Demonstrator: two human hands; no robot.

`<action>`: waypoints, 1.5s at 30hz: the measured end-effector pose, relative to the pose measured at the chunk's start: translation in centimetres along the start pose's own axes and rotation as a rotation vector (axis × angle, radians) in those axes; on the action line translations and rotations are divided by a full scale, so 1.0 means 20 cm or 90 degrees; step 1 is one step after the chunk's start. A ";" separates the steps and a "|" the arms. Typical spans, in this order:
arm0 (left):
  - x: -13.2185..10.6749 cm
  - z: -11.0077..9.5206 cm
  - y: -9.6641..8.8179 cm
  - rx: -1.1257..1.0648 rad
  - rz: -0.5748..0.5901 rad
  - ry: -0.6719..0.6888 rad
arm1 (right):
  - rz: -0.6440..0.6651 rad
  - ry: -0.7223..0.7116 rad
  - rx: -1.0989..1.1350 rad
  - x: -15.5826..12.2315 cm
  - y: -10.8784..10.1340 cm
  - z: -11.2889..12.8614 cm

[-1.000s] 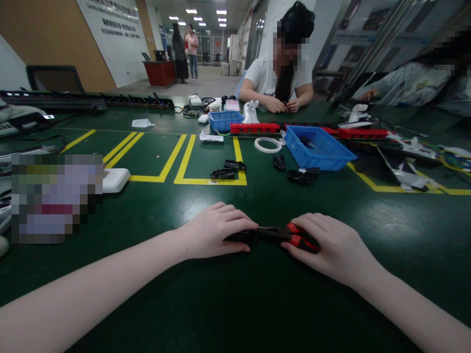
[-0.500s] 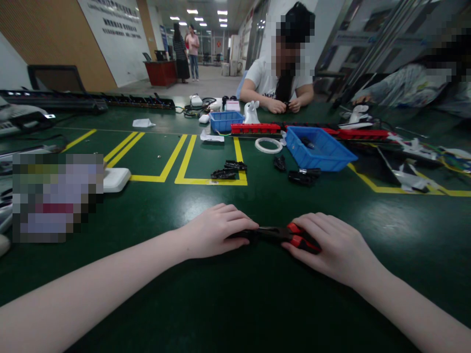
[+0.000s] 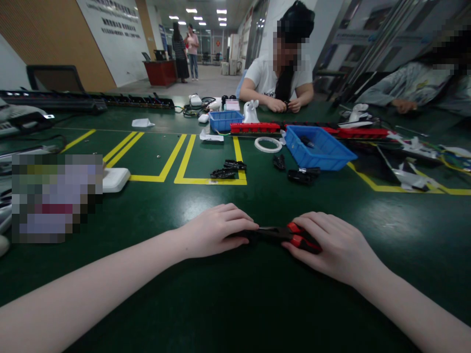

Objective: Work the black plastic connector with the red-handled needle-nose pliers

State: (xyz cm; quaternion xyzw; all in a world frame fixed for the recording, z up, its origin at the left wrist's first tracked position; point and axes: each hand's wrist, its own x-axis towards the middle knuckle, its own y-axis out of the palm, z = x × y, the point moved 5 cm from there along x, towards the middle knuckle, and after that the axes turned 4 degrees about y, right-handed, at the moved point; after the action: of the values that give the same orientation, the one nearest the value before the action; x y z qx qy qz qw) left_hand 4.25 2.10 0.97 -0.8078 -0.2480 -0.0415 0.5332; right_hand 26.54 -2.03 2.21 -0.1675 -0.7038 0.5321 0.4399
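Observation:
My right hand (image 3: 327, 242) is closed round the red and black handles of a pair of pliers (image 3: 274, 232), whose jaws point left. Between the thumb and fingers of my left hand (image 3: 221, 230) is a small black part (image 3: 250, 236), mostly hidden by the fingers. The plier jaws reach to this part at my left fingertips; whether they grip it I cannot tell. Both hands are low over the green table (image 3: 235, 304). Beyond them lie similar-looking black parts (image 3: 224, 173) inside a yellow-taped outline, and more black pieces (image 3: 303, 175) to the right.
A blue bin (image 3: 320, 154) with a black piece inside stands beyond my right hand, beside a roll of white tape (image 3: 268, 144). Farther back are a smaller blue bin (image 3: 225, 120) and red strips (image 3: 255, 128). A white box (image 3: 116, 180) lies left. A person (image 3: 277, 81) sits opposite.
My hands, the pliers and the black part have hardly moved. At the far right, another person's arm has shifted and a hand now shows on the table.

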 end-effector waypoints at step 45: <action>0.00 -0.01 -0.04 -0.072 -0.015 -0.003 | 0.019 0.029 0.045 0.00 0.01 0.00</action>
State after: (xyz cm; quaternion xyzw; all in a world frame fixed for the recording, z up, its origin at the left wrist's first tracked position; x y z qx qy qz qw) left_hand 3.96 2.22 1.62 -0.8338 -0.2559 -0.0598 0.4854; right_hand 26.42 -1.91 2.01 -0.1744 -0.6721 0.5590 0.4531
